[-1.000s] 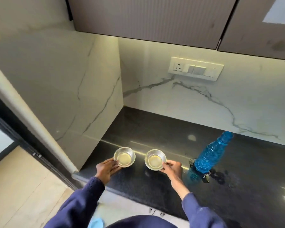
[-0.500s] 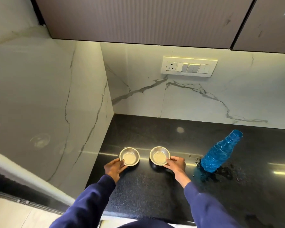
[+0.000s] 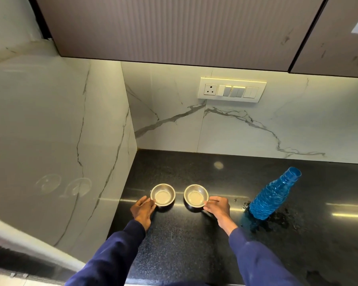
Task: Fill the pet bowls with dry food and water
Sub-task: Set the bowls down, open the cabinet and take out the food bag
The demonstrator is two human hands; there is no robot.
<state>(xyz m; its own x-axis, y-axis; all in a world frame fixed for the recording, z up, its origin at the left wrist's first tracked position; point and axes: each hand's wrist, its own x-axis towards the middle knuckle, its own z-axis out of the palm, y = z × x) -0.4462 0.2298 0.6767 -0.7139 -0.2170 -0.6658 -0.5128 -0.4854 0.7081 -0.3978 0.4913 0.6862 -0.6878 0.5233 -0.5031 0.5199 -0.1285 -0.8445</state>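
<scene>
Visitor: What stands on the table (image 3: 194, 250)?

Observer: Two small steel bowls, side by side with a gap between them, low in the middle of the frame on the dark speckled top. The left bowl (image 3: 162, 197) is the one nearer the marble side wall, and the right bowl (image 3: 196, 198) stands just to its right. Each shows a pale, shiny bottom (whether that is liquid or bare metal cannot be told).

Visitor: And the person's hands?

Observer: The left hand (image 3: 143, 209) comes up from the lower left in a dark blue sleeve. Its fingers curl against the lower-left wall of the left bowl and hold it. The right hand (image 3: 217, 207) reaches in from the lower right, and its fingers pinch the right bowl's rim at its right-hand edge. Both bowls rest on the table.

Visitor: Anything there for water?

Observer: A blue plastic bottle (image 3: 271, 199) stands at the right of the frame, near the right hand but apart from it, its mouth open. Wet patches (image 3: 277, 222) lie on the table around its base.

Visitor: What is behind it all?

Observer: A white marble wall with grey veins. It carries a switch panel (image 3: 232, 89) with one socket, above and to the right of the bowls. Ribbed cupboard doors (image 3: 174, 27) run across the top of the frame.
</scene>
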